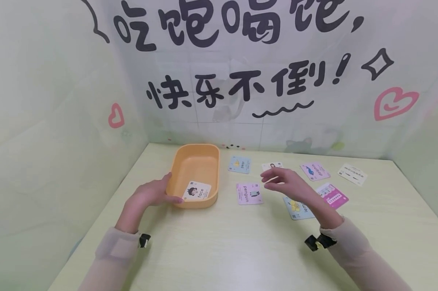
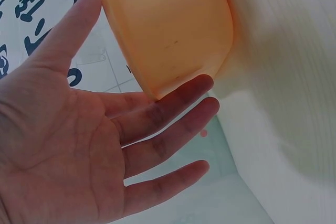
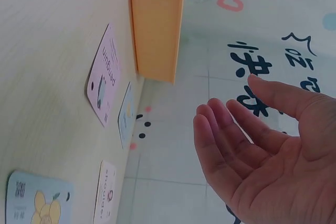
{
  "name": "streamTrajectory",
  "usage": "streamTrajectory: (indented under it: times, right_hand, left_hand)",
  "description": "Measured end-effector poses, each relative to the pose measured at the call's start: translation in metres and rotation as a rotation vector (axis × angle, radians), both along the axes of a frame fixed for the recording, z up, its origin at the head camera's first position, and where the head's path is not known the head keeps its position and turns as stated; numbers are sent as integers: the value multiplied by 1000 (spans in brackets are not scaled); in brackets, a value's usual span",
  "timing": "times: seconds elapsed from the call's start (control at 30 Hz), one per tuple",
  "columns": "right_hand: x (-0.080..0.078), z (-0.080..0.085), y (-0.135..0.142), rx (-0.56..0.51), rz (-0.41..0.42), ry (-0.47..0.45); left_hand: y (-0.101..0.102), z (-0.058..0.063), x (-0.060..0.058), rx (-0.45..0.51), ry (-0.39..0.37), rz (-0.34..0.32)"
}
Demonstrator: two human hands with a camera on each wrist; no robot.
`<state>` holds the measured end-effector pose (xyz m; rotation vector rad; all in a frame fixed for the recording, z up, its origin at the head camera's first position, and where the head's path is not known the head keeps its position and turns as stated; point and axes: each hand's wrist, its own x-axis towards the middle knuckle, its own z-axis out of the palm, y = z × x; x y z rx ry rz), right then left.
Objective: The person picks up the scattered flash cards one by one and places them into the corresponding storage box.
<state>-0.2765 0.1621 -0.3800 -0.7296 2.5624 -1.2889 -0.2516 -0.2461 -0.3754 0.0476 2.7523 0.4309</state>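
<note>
My left hand (image 1: 154, 191) rests against the near left corner of an orange tray (image 1: 214, 199), its thumb by the near rim and its other fingers along the left side. In the left wrist view those fingers (image 2: 170, 124) are spread and mostly straight. A white card marked "face" (image 1: 197, 191) lies inside the tray. My right hand (image 1: 289, 184) hovers over the table with loosely bent fingers and holds nothing. Closest to it are the pink "penguin" card (image 1: 248, 194), the "shoulder" card (image 3: 106, 192), partly covered in the head view, and the blue lemon card (image 1: 295, 208), partly behind the forearm.
A blue "pear" card (image 1: 239, 164) lies right of the tray. Farther right are a "dolphin" card (image 1: 315, 171), a white "eyebrow" card (image 1: 352, 174) and a magenta card (image 1: 336, 197). A printed wall covering (image 1: 222, 133) rises behind the pale table (image 1: 219, 250).
</note>
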Motion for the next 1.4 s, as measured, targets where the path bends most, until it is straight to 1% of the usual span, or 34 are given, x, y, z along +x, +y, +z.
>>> streamTrajectory:
  times: [0.2,0.47,0.73,0.9,1.0,1.13,1.23,1.4]
  right_hand:
    - [6,-1,25,51,-2,5]
    - [13,-5,59,100,27,4]
    - [20,-12,86,213,-41,-6]
    - [22,-17,94,260,-32,26]
    - [22,-21,95,316,-37,53]
    - [23,-26,98,350,-29,55]
    - [24,-30,100,342,-18,43]
    - [25,-36,101,389,-30,51]
  left_hand:
    - [0,0,1,-3,3,-4]
    - [0,1,0,-8,5,-8]
    - [1,2,1,-11,-1,-2]
    - [1,1,1,-11,-8,7]
    - [1,1,1,-10,-10,7]
    - [1,1,1,-6,-15,9]
    - [0,1,1,-7,-14,7]
    - [0,0,1,-10,-8,-2]
